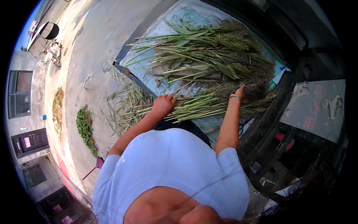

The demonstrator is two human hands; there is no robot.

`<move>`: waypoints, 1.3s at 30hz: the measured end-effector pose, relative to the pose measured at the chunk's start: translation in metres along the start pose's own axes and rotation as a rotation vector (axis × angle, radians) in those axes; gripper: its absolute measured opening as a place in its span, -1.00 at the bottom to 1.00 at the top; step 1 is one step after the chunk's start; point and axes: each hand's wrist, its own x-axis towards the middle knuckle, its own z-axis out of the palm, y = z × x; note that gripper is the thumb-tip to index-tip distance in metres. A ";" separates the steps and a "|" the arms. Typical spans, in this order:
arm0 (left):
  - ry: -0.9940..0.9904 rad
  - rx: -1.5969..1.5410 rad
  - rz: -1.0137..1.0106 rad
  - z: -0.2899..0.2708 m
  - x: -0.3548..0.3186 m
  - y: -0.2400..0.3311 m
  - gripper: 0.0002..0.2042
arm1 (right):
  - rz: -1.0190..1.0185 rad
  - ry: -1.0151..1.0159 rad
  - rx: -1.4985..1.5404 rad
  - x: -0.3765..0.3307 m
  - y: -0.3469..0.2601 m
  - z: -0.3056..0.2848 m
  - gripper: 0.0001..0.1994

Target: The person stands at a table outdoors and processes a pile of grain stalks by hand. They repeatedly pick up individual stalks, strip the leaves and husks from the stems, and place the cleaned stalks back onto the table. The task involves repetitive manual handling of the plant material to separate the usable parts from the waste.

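Note:
A bundle of long green stalks (201, 104) with brown seed heads lies across a flat bed lined with a pale blue sheet (194, 15). My left hand (163, 105) is closed around the cut stem ends of this bundle. My right hand (239, 92), with a thin bracelet at the wrist, reaches into the bushy seed heads (257, 100) at the other end; its fingers are hidden among them. A larger heap of the same stalks (209, 52) lies farther back on the sheet.
Stripped leaves and stems (125, 106) litter the concrete ground beside the bed. Two heaps of plant matter (85, 128) lie farther left. A red-handled tool (95, 168) rests on the ground near my left side. Dark vehicle parts (298, 149) stand at right.

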 end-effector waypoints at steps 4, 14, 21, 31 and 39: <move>0.127 0.003 0.133 0.013 0.004 0.004 -0.84 | 0.010 -0.059 -0.034 0.013 -0.004 -0.007 -0.36; -0.008 0.053 0.143 0.018 0.010 0.021 -0.91 | 0.043 0.037 -0.064 0.021 -0.014 0.000 -0.37; -0.148 0.033 0.030 0.022 0.014 0.023 -0.90 | 0.028 0.006 -0.147 -0.009 -0.024 0.004 -0.30; 0.003 -0.521 0.081 0.019 0.028 0.011 -0.91 | -0.005 -0.060 -0.061 0.033 -0.017 0.006 -0.29; 0.009 -0.877 -0.341 0.030 0.027 0.003 -0.88 | 0.028 -0.116 0.103 0.038 -0.013 0.005 -0.19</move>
